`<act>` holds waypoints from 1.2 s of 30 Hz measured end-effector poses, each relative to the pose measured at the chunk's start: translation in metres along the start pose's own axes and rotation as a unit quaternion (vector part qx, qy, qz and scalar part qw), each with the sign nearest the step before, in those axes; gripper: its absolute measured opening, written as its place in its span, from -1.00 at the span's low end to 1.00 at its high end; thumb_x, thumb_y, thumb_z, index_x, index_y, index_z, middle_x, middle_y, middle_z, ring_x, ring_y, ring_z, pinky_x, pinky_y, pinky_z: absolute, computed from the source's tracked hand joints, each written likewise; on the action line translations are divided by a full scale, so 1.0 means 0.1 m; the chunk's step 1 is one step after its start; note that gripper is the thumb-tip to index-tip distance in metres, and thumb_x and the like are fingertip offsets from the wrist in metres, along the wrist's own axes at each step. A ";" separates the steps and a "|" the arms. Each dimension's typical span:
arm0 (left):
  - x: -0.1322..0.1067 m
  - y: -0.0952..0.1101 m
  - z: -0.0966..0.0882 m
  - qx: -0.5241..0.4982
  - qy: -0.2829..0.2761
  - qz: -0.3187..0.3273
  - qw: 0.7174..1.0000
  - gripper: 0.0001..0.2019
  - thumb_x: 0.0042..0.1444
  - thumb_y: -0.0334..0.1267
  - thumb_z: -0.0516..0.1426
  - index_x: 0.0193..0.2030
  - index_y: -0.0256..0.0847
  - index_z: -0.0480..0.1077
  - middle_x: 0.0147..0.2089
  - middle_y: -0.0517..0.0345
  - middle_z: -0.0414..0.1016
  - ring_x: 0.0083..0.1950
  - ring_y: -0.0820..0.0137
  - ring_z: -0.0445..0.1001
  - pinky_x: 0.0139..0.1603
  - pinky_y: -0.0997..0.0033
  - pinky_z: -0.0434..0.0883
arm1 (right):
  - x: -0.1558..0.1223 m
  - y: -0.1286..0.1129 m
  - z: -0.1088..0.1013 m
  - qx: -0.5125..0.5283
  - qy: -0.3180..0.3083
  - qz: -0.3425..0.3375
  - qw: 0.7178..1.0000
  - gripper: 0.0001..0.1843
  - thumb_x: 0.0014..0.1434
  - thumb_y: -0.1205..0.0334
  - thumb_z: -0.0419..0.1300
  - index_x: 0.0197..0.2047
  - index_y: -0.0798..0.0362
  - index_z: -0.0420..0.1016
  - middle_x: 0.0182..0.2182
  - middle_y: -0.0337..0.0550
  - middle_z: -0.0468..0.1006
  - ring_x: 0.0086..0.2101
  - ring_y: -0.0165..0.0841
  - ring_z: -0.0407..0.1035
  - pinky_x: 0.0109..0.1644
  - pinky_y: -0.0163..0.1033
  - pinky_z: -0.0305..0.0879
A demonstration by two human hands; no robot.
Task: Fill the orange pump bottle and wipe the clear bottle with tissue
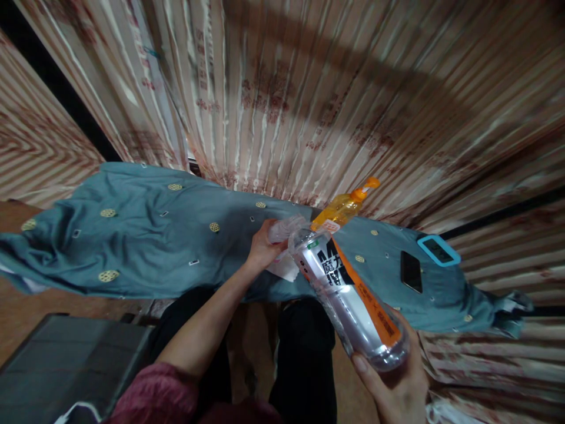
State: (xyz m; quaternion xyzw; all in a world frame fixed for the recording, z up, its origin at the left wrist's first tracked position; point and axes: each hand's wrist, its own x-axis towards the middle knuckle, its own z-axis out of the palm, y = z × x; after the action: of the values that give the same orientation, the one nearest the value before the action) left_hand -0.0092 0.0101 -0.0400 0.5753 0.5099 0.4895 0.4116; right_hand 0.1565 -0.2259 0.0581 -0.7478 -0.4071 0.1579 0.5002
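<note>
Lower left: we have a dark box (75,353) with a white cable (82,405) at the frame's bottom edge. Above it, teal cloth (145,253) runs from the left side across to the right, striped curtain (282,106) behind it.

Centre: our left hand (261,246) is clamped on a clear ribbed piece (285,228), probably a cup. White paper (286,268) sits just below it. Large bottle (348,300), silver and orange label, slants from centre to lower right, neck end up-left at the clear ribbed piece. Touching or just beside, we can't tell. Our right hand (404,386) is wrapped round its base end.

Step, our read: bringing neck and clear piece together, maybe a pour. No stream visible; liquid level unreadable. Next move calls for a steady left grip, neck lined up, slow tilt from the base.

Behind the neck: orange pump bottle (339,211), close enough to get knocked. Right: dark phone (411,272), then blue-framed display (439,250) beside it; keep drips off both.

Edges: near cloth edge runs right above our knees, curtain close along the far edge. Strip is shallow, so we'd swing sideways, not forward. Widest stretch for moving is left of our left hand.
</note>
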 end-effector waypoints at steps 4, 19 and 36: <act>0.00 0.00 0.00 -0.006 0.002 0.002 1.000 -0.51 -0.15 -0.24 0.39 -0.02 -0.16 0.43 -0.09 0.08 0.64 -0.10 0.23 0.63 -0.02 0.28 0.54 | 0.00 -0.01 0.00 -0.004 0.001 -0.006 1.000 -0.03 -0.09 -0.21 0.43 0.27 0.13 0.29 0.20 0.19 0.43 0.19 0.10 0.36 0.28 0.13 0.26; -0.01 0.04 -0.01 0.001 -0.002 -0.010 1.000 -0.50 -0.15 -0.27 0.38 0.00 -0.17 0.43 -0.08 0.06 0.65 -0.09 0.21 0.64 -0.01 0.25 0.55 | 0.00 0.02 -0.02 0.003 -0.007 -0.011 1.000 -0.03 -0.08 -0.18 0.46 0.28 0.08 0.28 0.21 0.15 0.43 0.18 0.05 0.36 0.27 0.11 0.25; -0.01 0.02 -0.01 0.003 0.002 -0.012 1.000 -0.48 -0.14 -0.24 0.39 0.02 -0.17 0.42 -0.06 0.06 0.65 -0.08 0.20 0.63 0.01 0.24 0.55 | 0.01 0.02 -0.02 -0.018 -0.006 -0.031 0.999 -0.05 -0.06 -0.20 0.44 0.28 0.08 0.30 0.19 0.13 0.44 0.18 0.07 0.36 0.25 0.12 0.28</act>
State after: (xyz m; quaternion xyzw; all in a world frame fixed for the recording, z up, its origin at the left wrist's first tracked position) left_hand -0.0095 0.0090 -0.0380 0.5690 0.5191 0.4844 0.4148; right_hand 0.1595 -0.2267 0.0578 -0.7426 -0.4360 0.1395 0.4888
